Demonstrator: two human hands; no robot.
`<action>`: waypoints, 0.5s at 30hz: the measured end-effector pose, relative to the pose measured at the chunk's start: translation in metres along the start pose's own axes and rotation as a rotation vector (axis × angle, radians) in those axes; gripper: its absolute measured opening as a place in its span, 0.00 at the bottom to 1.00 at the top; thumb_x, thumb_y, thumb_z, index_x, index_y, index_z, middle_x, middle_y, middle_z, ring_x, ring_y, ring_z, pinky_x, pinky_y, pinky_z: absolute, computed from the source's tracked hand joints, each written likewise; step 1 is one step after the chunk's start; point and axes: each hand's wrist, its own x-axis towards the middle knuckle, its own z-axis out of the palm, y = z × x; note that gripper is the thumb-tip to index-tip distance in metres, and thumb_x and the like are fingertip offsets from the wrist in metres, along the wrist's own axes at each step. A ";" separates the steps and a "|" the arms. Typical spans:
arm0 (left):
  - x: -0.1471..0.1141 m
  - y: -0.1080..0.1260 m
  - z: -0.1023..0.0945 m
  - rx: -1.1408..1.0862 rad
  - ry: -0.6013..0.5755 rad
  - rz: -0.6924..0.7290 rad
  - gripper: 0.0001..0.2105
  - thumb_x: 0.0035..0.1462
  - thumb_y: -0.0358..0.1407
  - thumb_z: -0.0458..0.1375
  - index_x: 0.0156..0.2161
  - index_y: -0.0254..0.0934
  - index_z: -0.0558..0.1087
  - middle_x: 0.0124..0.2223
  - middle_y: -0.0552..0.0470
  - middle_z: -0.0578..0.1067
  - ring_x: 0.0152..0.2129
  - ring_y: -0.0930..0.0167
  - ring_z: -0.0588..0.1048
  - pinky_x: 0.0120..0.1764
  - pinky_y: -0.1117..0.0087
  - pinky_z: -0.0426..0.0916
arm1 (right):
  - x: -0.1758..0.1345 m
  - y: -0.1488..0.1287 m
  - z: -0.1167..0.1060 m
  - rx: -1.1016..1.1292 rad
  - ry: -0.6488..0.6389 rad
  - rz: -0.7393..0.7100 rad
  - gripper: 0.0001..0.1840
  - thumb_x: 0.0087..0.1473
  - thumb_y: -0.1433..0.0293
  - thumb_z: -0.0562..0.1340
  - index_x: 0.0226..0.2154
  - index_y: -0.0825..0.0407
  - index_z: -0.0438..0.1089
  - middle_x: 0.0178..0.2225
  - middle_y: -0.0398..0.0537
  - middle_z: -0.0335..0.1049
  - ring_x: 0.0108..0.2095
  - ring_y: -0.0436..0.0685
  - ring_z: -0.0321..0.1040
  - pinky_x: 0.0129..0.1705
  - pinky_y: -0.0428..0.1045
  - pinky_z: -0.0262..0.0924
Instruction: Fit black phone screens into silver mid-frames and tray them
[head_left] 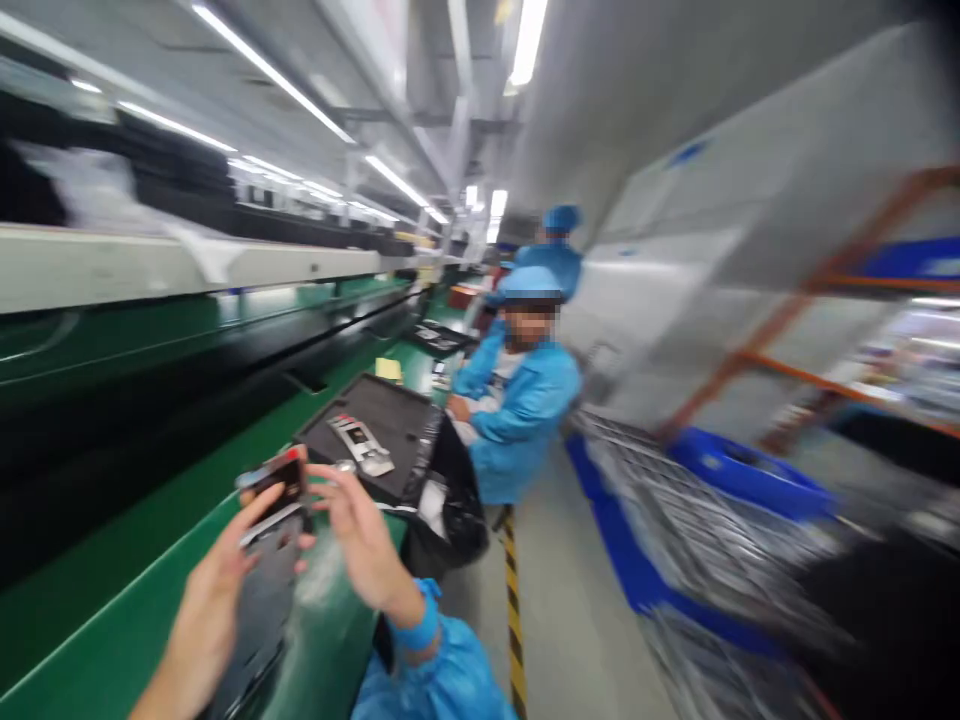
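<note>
A small dark phone-like part [289, 482] with a red spot at its top corner is held up over the green bench. My left hand [206, 590] is closed around it, thumb across its front and fingertips showing at its right side. My right hand [364, 540], in a blue cuff, has its fingers stretched out at the part's right edge; whether they press on it is blurred. Below lies a dark grey tray-like piece [259, 610], partly covered by my left hand. Beyond my hands, a silvery device frame [362, 446] rests in a black foam-lined tray [390, 415].
A co-worker [517, 390] in blue cap and coat sits at the bench's right side. A black bag [457, 500] hangs by the tray, with a yellow block [388, 370] behind it. Blue bins [750, 470] and a rack stand right of the striped floor tape [513, 600].
</note>
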 end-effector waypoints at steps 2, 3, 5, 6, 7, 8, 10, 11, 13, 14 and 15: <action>-0.011 0.004 -0.008 0.089 -0.008 0.146 0.32 0.67 0.61 0.55 0.67 0.47 0.73 0.73 0.46 0.67 0.60 0.48 0.75 0.54 0.55 0.78 | 0.003 -0.007 0.002 -0.118 -0.011 -0.114 0.34 0.65 0.40 0.60 0.59 0.46 0.74 0.66 0.57 0.67 0.60 0.65 0.72 0.53 0.56 0.77; -0.011 0.004 -0.009 0.142 -0.030 0.235 0.33 0.68 0.60 0.53 0.69 0.45 0.72 0.73 0.43 0.65 0.60 0.48 0.75 0.55 0.53 0.77 | 0.005 -0.007 0.005 -0.137 0.001 -0.153 0.32 0.67 0.42 0.60 0.59 0.46 0.74 0.66 0.57 0.67 0.63 0.65 0.70 0.57 0.58 0.75; -0.008 0.001 -0.011 0.280 -0.068 0.386 0.32 0.72 0.57 0.50 0.73 0.43 0.66 0.75 0.39 0.62 0.64 0.48 0.72 0.60 0.51 0.74 | 0.007 -0.004 0.015 -0.119 0.050 -0.198 0.29 0.70 0.46 0.59 0.61 0.47 0.71 0.65 0.57 0.70 0.64 0.64 0.70 0.63 0.61 0.71; -0.006 -0.002 -0.012 0.356 -0.078 0.453 0.32 0.73 0.55 0.49 0.74 0.43 0.63 0.76 0.39 0.60 0.67 0.49 0.69 0.62 0.50 0.72 | 0.007 -0.002 0.020 -0.098 0.076 -0.209 0.28 0.71 0.47 0.59 0.62 0.47 0.71 0.64 0.57 0.71 0.64 0.64 0.70 0.65 0.62 0.69; -0.004 -0.005 -0.013 0.432 -0.088 0.507 0.31 0.74 0.53 0.49 0.75 0.44 0.60 0.76 0.39 0.59 0.69 0.50 0.65 0.65 0.50 0.69 | 0.008 0.000 0.025 -0.081 0.102 -0.216 0.27 0.71 0.48 0.59 0.62 0.47 0.70 0.63 0.57 0.72 0.64 0.64 0.70 0.66 0.63 0.67; -0.002 -0.008 -0.015 0.501 -0.099 0.558 0.31 0.75 0.52 0.49 0.76 0.44 0.57 0.77 0.40 0.58 0.71 0.51 0.63 0.67 0.51 0.67 | 0.008 0.001 0.029 -0.072 0.126 -0.217 0.26 0.71 0.49 0.59 0.61 0.48 0.70 0.63 0.57 0.72 0.65 0.64 0.70 0.67 0.64 0.65; -0.001 -0.012 -0.019 0.613 -0.120 0.639 0.31 0.75 0.49 0.49 0.77 0.45 0.53 0.77 0.40 0.56 0.73 0.53 0.59 0.70 0.51 0.63 | 0.011 0.001 0.035 -0.063 0.172 -0.216 0.23 0.71 0.50 0.60 0.56 0.49 0.72 0.62 0.58 0.73 0.65 0.65 0.70 0.68 0.66 0.63; 0.000 -0.013 -0.021 0.656 -0.135 0.668 0.31 0.75 0.48 0.49 0.78 0.45 0.52 0.78 0.39 0.55 0.73 0.53 0.58 0.71 0.51 0.62 | 0.013 0.000 0.037 -0.054 0.199 -0.222 0.22 0.71 0.50 0.61 0.53 0.49 0.73 0.61 0.58 0.74 0.64 0.65 0.71 0.68 0.66 0.63; 0.000 -0.012 -0.024 0.719 -0.161 0.713 0.31 0.75 0.48 0.49 0.78 0.45 0.51 0.78 0.37 0.53 0.74 0.53 0.57 0.71 0.52 0.61 | 0.017 -0.002 0.040 -0.017 0.252 -0.243 0.19 0.69 0.52 0.63 0.48 0.50 0.73 0.58 0.58 0.76 0.61 0.65 0.73 0.67 0.67 0.63; 0.000 -0.010 -0.024 0.741 -0.171 0.727 0.32 0.75 0.48 0.49 0.78 0.44 0.50 0.78 0.36 0.52 0.74 0.53 0.57 0.71 0.52 0.62 | 0.019 -0.004 0.041 0.007 0.272 -0.249 0.18 0.68 0.53 0.64 0.47 0.50 0.72 0.57 0.58 0.77 0.59 0.64 0.75 0.67 0.67 0.64; 0.000 -0.008 -0.025 0.759 -0.180 0.734 0.32 0.75 0.49 0.49 0.78 0.42 0.49 0.78 0.34 0.51 0.74 0.53 0.57 0.71 0.52 0.62 | 0.020 -0.005 0.042 0.032 0.290 -0.253 0.17 0.68 0.53 0.65 0.47 0.50 0.71 0.55 0.57 0.78 0.58 0.64 0.76 0.66 0.66 0.64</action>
